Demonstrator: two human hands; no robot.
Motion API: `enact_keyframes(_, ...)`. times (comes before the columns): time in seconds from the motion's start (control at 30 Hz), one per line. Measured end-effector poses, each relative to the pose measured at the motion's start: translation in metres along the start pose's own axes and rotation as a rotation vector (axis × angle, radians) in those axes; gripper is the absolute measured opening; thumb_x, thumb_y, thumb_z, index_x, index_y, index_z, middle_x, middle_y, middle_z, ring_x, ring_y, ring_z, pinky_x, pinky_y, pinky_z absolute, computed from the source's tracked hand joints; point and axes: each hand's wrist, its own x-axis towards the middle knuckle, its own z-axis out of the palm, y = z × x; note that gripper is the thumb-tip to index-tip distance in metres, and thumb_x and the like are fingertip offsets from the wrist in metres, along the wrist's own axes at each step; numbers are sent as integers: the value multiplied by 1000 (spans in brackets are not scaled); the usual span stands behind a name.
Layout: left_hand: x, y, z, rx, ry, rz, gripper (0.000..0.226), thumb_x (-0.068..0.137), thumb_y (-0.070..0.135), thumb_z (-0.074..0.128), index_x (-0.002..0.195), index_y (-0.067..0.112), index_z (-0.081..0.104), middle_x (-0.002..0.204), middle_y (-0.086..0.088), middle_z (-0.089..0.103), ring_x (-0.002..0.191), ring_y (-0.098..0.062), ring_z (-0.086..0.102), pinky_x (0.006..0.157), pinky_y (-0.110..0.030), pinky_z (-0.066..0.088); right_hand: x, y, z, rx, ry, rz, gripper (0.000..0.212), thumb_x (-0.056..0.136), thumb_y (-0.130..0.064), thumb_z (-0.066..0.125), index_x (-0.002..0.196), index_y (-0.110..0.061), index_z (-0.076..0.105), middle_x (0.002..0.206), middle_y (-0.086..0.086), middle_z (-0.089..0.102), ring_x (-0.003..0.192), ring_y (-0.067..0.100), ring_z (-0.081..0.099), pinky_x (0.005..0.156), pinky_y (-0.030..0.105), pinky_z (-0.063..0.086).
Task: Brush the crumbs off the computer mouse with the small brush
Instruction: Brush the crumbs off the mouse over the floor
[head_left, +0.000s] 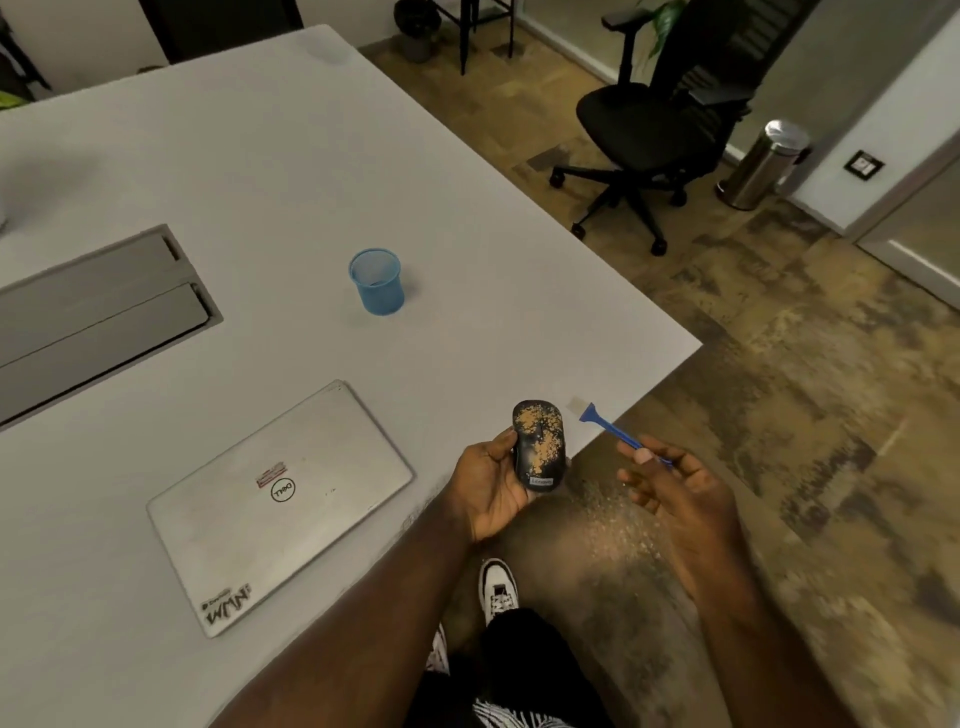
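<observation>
Centrally, a black computer mouse (538, 444) speckled with tan crumbs (540, 436) sits cupped in the left hand (491, 488), fingers wrapped around it, at the white table's (260, 182) near edge. Just beside it, the right hand (675, 493) pinches a small blue brush (605, 423), bristles near the mouse but apart. Crumbs dot the floor (618, 525) below. A closed laptop (280, 504) and blue cup (376, 280) rest on the table.

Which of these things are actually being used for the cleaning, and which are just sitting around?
In use: mouse in the left hand; brush in the right hand; crumbs.

Lying about: laptop, blue cup, office chair, bin.
</observation>
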Motion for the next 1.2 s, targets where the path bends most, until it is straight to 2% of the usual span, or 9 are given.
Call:
enact_keyframes(0.1, -1, -16, 6, 10, 3, -40, 50, 101, 25, 30, 138, -7, 43, 122, -28, 58, 106, -37, 57, 88, -45, 54, -16, 2, -18, 3, 18, -36, 12, 90, -9, 67, 101, -14, 68, 93, 5, 79, 74, 14, 75, 61, 21, 57)
enact_keyframes(0.27, 7, -42, 23, 44, 25, -48, 49, 101, 23, 28, 137, -7, 43, 140, -28, 47, 111, -36, 55, 93, -45, 51, -27, 1, -49, -45, 14, -94, 12, 92, 2, 62, 90, -9, 65, 93, 6, 79, 71, 17, 76, 60, 21, 58)
enact_keyframes(0.5, 39, -96, 60, 28, 90, -48, 44, 102, 20, 29, 134, -5, 47, 118, -20, 62, 104, -28, 61, 101, -43, 43, -26, 2, -105, -224, -34, -192, 18, 93, -3, 63, 95, -19, 72, 90, -1, 79, 77, 18, 77, 65, 22, 59)
enact_keyframes(0.6, 56, -122, 76, 39, 72, -49, 42, 102, 21, 29, 120, -4, 58, 109, -19, 70, 96, -28, 70, 88, -41, 55, -22, 5, -134, -324, -49, -215, 18, 94, -12, 64, 97, -27, 73, 84, -4, 79, 78, 32, 75, 69, 50, 58)
enact_keyframes(0.7, 72, -143, 91, 64, 76, -61, 44, 102, 23, 29, 127, -4, 54, 110, -19, 70, 100, -28, 67, 89, -42, 53, -16, 6, -156, -383, -73, -247, 22, 95, -14, 63, 98, -35, 71, 80, -5, 78, 80, 19, 77, 68, 60, 55)
enact_keyframes(0.83, 87, -161, 107, 137, 92, -64, 43, 103, 24, 29, 130, -2, 51, 102, -15, 73, 94, -26, 69, 84, -40, 55, -9, 10, -179, -429, -45, -275, 21, 94, -21, 63, 99, -40, 70, 81, -13, 78, 67, 42, 71, 55, 52, 56)
enact_keyframes(1.0, 97, -177, 125, 252, 126, -68, 43, 103, 24, 30, 131, -2, 50, 101, -14, 70, 89, -25, 66, 86, -41, 52, 4, 14, -206, -433, 49, -315, 23, 95, -25, 61, 100, -47, 67, 81, -16, 77, 36, 9, 41, 36, 18, 30)
enact_keyframes(1.13, 103, -187, 136, 275, 122, -88, 45, 103, 23, 29, 138, -2, 42, 125, -21, 58, 96, -29, 62, 90, -43, 48, 18, 13, -228, -416, 152, -307, 21, 94, -27, 59, 99, -46, 67, 82, -16, 77, 42, -8, 55, 40, 5, 34)
enact_keyframes(1.2, 106, -191, 139, 282, 115, -101, 45, 103, 23, 29, 140, 0, 41, 129, -21, 56, 98, -29, 61, 92, -44, 47, 28, 13, -240, -448, 211, -288, 20, 95, -27, 58, 99, -45, 67, 81, -18, 76, 51, -6, 62, 45, 9, 42)
